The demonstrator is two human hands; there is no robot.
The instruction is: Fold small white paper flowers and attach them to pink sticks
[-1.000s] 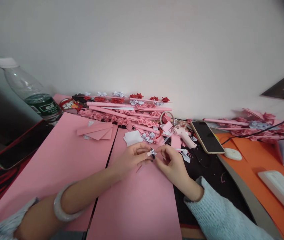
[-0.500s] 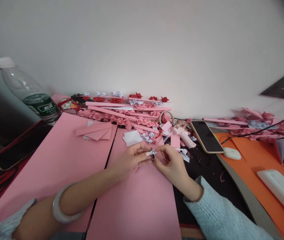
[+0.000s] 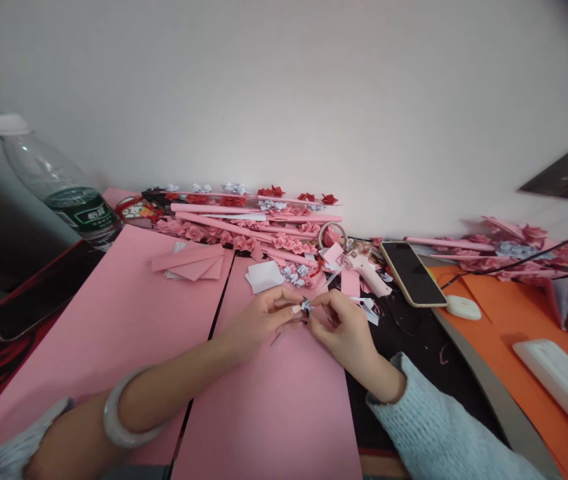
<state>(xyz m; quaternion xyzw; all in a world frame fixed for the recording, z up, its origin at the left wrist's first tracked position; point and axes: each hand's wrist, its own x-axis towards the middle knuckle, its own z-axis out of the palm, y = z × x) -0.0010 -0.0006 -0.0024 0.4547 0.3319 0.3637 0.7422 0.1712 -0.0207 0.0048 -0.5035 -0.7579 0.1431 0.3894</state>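
Between my two hands is a small white paper flower (image 3: 306,305), raised a little over the pink sheet (image 3: 274,407). My left hand (image 3: 267,319) pinches it from the left with thumb and fingers. From the right, my right hand (image 3: 341,323) has its thumb and forefinger closed at the flower's edge. Something dark shows just under the flower, too small to make out. White paper squares (image 3: 265,276) lie just beyond my left hand, beside a cluster of white paper flowers (image 3: 297,273).
Rolled pink paper sticks (image 3: 224,225) and red flowers (image 3: 271,191) lie along the wall. A glue gun (image 3: 368,270), tape roll (image 3: 333,233) and phone (image 3: 414,273) are at right. Pink paper pieces (image 3: 199,260) lie left, near a water bottle (image 3: 64,183). Orange paper (image 3: 504,327) covers the far right.
My hands stay nearly in place around the flower. The fingers of my left hand have shifted slightly under it.
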